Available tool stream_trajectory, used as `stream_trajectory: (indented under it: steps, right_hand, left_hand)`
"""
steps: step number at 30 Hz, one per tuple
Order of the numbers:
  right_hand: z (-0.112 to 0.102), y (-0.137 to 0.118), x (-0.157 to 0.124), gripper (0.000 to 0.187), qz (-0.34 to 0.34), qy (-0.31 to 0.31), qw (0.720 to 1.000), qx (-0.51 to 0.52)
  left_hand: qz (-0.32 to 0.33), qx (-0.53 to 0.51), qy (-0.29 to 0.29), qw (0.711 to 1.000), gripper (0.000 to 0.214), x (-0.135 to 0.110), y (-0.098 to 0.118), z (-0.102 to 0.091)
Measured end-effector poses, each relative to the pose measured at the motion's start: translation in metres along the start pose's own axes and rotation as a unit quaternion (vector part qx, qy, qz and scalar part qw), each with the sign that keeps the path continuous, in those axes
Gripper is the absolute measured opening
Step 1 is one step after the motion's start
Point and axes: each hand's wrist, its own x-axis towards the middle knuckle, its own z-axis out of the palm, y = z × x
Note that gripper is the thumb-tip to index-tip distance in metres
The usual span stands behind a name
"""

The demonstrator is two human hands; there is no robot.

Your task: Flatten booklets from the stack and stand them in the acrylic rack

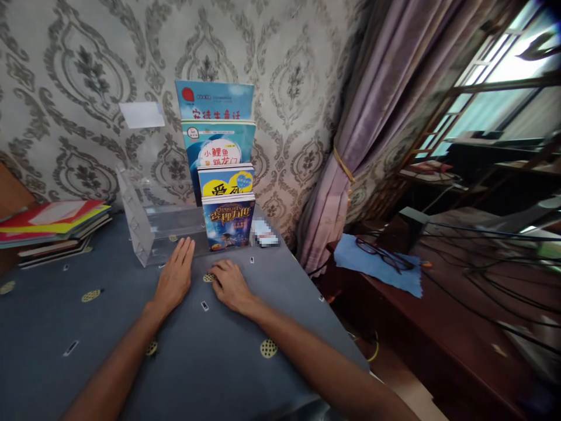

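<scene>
A clear tiered display rack [139, 234] stands on the table against the wall. Its right side holds books in rising steps: a dark blue book [228, 225] in front, a yellow and blue book [225, 184] behind it, then a teal book [219, 143] and a light blue book [214, 100] at the top. My left hand [175, 272] lies with fingers stretched out just before the rack's bare lower left tier. My right hand [231, 286] rests on the table in front of the dark blue book, fingers loosely bent and apart. Neither hand holds anything.
A stack of books and folders [56, 225] lies at the table's left. A small packet, blurred out, [265, 233] sits right of the rack. Beyond the table's right edge, a brown desk [442, 316] carries glasses [385, 255] on a blue cloth [350, 263] and tangled cables. A purple curtain [372, 117] hangs behind.
</scene>
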Motion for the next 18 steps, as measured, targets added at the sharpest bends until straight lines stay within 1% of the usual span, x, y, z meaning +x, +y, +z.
stream_trajectory:
  steps: [3,6,10,14,16,18]
  right_hand:
    - [0.001,-0.002,0.000,0.023,-0.012,-0.008,1.000,-0.020]
    - [0.004,-0.006,0.001,0.025,-0.025,-0.019,0.999,-0.032]
    - [0.011,-0.021,0.005,0.028,-0.076,-0.036,0.996,-0.027]
    - [0.019,-0.041,0.016,0.022,-0.146,-0.070,0.986,-0.035]
    - [0.022,-0.050,0.021,0.019,-0.160,-0.077,0.983,-0.044]
    - [0.025,-0.054,0.026,0.019,-0.159,-0.073,0.984,-0.045]
  left_hand:
    - [-0.013,0.030,-0.017,0.999,0.067,-0.012,-0.008,-0.012]
    - [-0.021,0.030,-0.017,0.999,0.064,-0.021,-0.015,-0.018]
    - [-0.030,0.015,-0.014,0.999,0.056,-0.025,-0.020,-0.018]
    - [-0.026,0.014,-0.021,0.999,0.051,-0.027,-0.023,-0.016]
    - [-0.019,0.011,-0.025,0.999,0.051,-0.027,-0.024,-0.017]
    - [-0.014,0.001,-0.027,1.000,0.051,-0.028,-0.025,-0.018]
